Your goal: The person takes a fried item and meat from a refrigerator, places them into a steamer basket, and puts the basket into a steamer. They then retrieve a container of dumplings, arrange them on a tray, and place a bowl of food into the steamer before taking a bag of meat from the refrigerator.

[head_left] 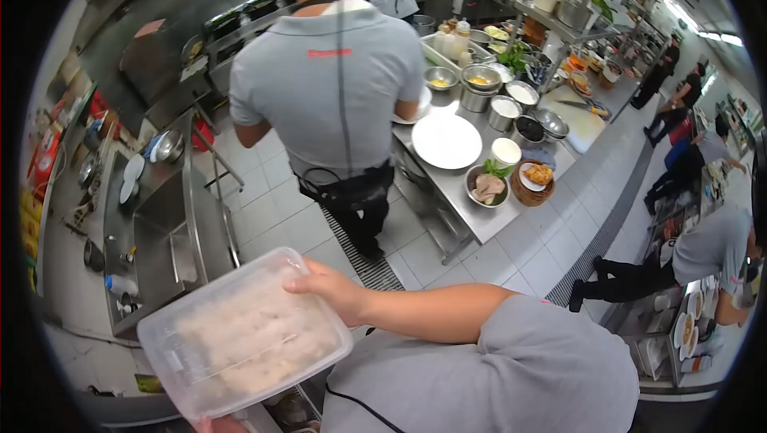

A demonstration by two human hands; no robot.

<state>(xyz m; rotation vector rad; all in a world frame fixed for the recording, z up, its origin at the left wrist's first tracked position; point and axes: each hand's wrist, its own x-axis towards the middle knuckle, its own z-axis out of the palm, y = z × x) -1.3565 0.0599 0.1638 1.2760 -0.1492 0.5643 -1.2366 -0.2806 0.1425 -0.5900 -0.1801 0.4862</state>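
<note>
A translucent plastic food container (240,329), tilted, spans the lower left and holds pale, whitish food that I cannot identify. My right hand (331,289) grips its upper right edge, thumb over the top and fingers at the side. At the bottom edge of the view, my left hand (220,425) is only partly visible, gripping the container's lower corner. My right forearm reaches across from a grey sleeve (551,361). Below the container, an open storage space (292,409) is partly in view.
A co-worker in a grey shirt (335,81) stands ahead, back turned, at a steel table (495,221) bearing a white plate (447,141), a bowl of meat and greens (486,187) and several pots. To the left is a steel sink (172,241). More people stand at the right.
</note>
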